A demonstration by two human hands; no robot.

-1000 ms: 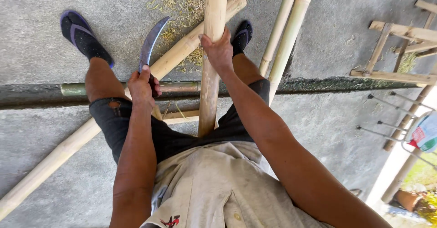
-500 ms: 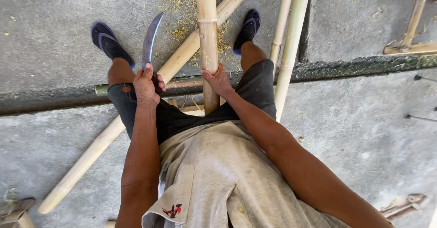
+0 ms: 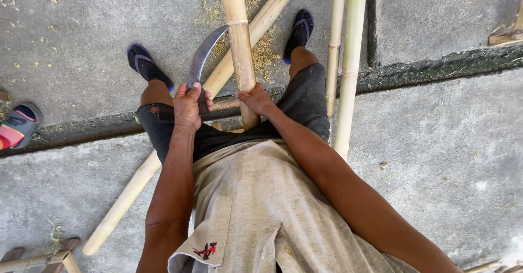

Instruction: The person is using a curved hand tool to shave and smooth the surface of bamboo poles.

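Note:
My left hand (image 3: 190,105) grips the handle of a curved knife (image 3: 204,55); its grey blade points away from me, up past my left knee. My right hand (image 3: 255,98) clasps a thick bamboo pole (image 3: 237,38) that runs between my legs and away from me. Under that pole lies a second bamboo pole (image 3: 131,194), slanting from the lower left to the upper right. Bamboo shavings (image 3: 264,52) lie scattered on the concrete between my feet, which wear dark sandals (image 3: 146,65).
Two thinner bamboo poles (image 3: 348,71) lie side by side to the right of my right leg. A dark groove (image 3: 436,66) crosses the concrete floor. Another sandal (image 3: 16,126) sits at the left edge. Wooden frame pieces (image 3: 41,259) show at the lower left and upper right.
My right hand has slid down the thick pole toward my body. The view has shifted, so my legs sit more to the centre. The knife stays in my left hand.

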